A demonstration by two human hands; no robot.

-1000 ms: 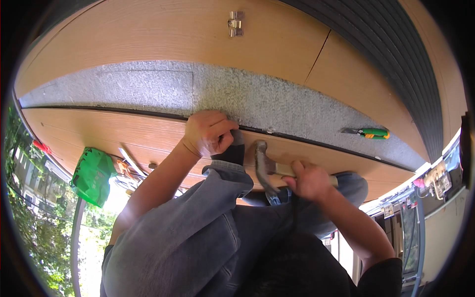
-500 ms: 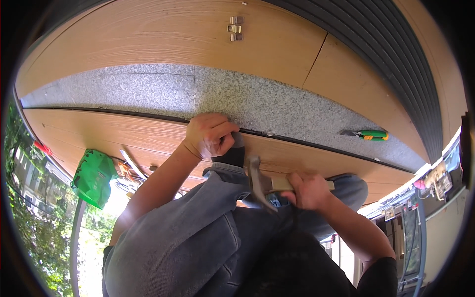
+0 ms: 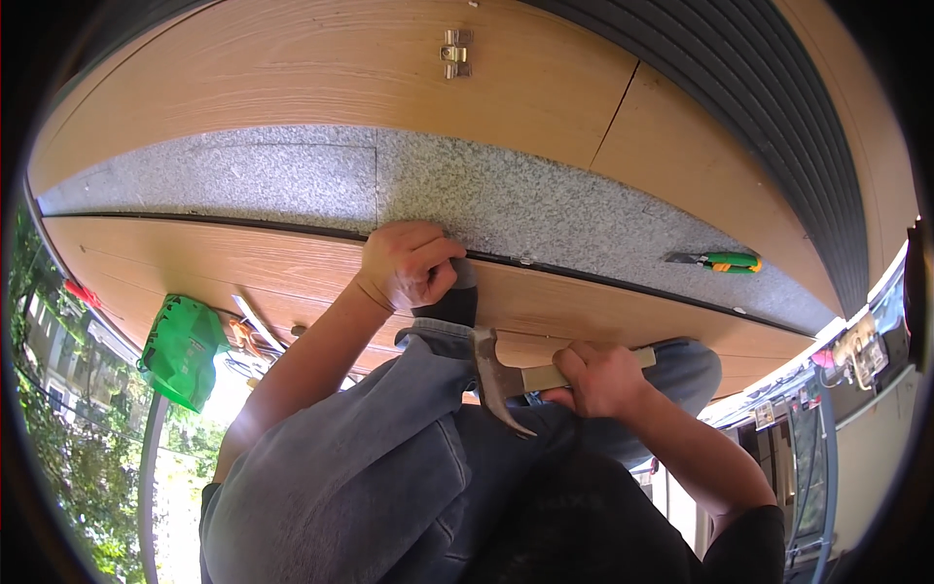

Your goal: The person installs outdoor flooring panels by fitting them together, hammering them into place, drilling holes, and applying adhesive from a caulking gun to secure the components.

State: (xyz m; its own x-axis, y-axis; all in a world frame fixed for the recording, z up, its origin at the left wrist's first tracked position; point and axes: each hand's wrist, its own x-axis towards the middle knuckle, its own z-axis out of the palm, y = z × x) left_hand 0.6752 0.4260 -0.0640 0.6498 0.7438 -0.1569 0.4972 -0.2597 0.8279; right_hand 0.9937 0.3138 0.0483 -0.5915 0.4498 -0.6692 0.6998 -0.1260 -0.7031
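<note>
My left hand (image 3: 409,265) is curled at the dark edge strip (image 3: 559,270) between the wooden plank (image 3: 233,253) and grey speckled slab (image 3: 506,185), beside my sock-covered foot; what its fingertips grip, if anything, is hidden. My right hand (image 3: 598,380) grips the pale handle of a claw hammer (image 3: 496,375), whose metal head hangs sideways over my jeans, below and right of my left hand. A small metal clip sits on the black strip just right of that hand. On the slab at the right lies a green-and-yellow cutter (image 3: 730,261).
A metal bracket (image 3: 455,54) lies on the upper planks, left of a black ribbed panel (image 3: 798,146). A green bag (image 3: 180,350) sits at the left near tools and cords. More cluttered items stand at the far right; foliage shows beyond the left edge.
The hammer in my right hand has moved left and downward, its head now lower over my jeans. My left hand stays at the strip's edge.
</note>
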